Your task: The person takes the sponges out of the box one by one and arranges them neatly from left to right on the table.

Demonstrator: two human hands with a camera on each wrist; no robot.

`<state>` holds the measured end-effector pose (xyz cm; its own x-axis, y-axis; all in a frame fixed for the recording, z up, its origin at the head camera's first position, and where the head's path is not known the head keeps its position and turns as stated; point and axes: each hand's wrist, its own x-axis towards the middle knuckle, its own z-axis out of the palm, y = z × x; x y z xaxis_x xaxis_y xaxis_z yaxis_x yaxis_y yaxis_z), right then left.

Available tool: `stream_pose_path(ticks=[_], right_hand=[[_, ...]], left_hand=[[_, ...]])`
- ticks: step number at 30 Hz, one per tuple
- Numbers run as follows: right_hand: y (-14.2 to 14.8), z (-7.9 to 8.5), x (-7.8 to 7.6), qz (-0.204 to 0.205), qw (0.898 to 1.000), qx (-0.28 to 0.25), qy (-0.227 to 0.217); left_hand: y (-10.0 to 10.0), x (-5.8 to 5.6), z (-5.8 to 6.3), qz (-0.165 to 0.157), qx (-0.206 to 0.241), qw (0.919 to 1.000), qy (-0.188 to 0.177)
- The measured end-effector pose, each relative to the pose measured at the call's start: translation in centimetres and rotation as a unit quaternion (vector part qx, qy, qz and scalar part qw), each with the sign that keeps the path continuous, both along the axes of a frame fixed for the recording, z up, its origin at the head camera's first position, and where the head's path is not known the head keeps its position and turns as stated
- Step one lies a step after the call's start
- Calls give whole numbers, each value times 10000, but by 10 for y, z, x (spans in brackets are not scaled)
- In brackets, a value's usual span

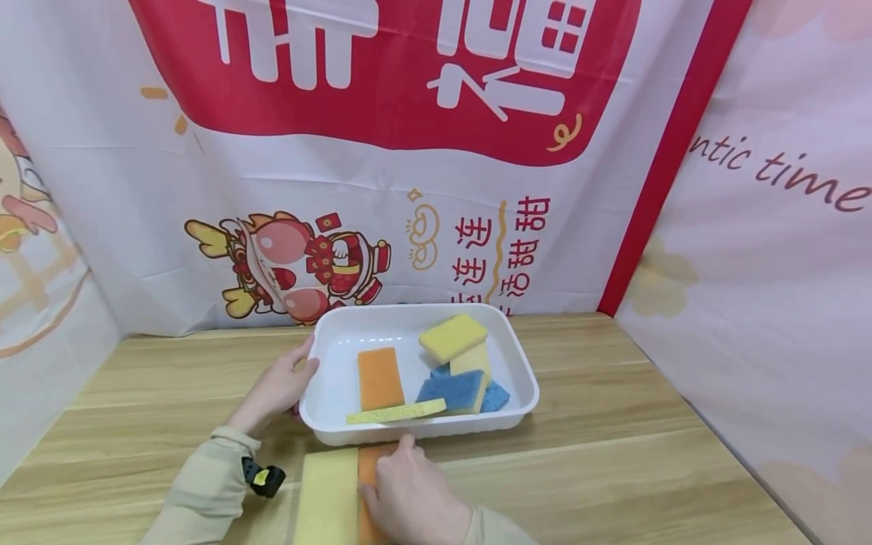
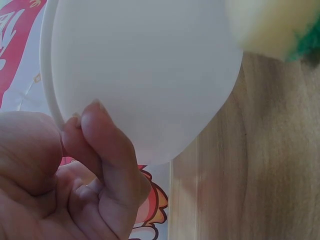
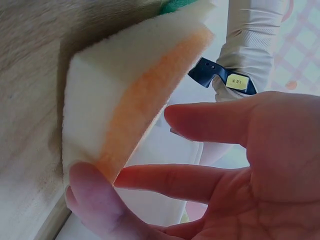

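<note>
My left hand [image 1: 278, 386] grips the left end of a white plastic tray [image 1: 320, 401], fingers and thumb at its rim [image 2: 46, 65]. Inside the tray lie an orange sponge [image 1: 380, 378], a thin yellow sponge [image 1: 395, 412], a blue-topped sponge [image 1: 450, 391] and a yellow sponge [image 1: 453, 337]. In front of the tray, my right hand [image 1: 415, 492] holds an orange sponge [image 1: 368, 469], its fingers curled at the far end. A pale yellow sponge [image 1: 329, 496] lies against that sponge's left side. My right palm hides much of the orange sponge.
A wood-grain table [image 1: 613, 454] carries everything. Behind it hangs a printed cloth [image 1: 409, 166], close to the tray's back rim, and another cloth [image 1: 763, 250] borders the right side. A black band [image 1: 262, 478] circles my left wrist.
</note>
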<state>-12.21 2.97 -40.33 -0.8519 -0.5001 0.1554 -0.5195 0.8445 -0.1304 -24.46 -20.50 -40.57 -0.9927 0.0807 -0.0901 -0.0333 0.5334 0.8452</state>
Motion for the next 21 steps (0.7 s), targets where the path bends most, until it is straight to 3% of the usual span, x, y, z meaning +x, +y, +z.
stream_pose_path(ticks=[7, 21], right_hand=[[1, 0, 0, 10, 9999, 69, 92], [0, 0, 0, -60, 9991, 341, 230]], left_hand=[[1, 0, 0, 5, -10, 9999, 102], [-1, 0, -1, -50, 126, 9999, -40]])
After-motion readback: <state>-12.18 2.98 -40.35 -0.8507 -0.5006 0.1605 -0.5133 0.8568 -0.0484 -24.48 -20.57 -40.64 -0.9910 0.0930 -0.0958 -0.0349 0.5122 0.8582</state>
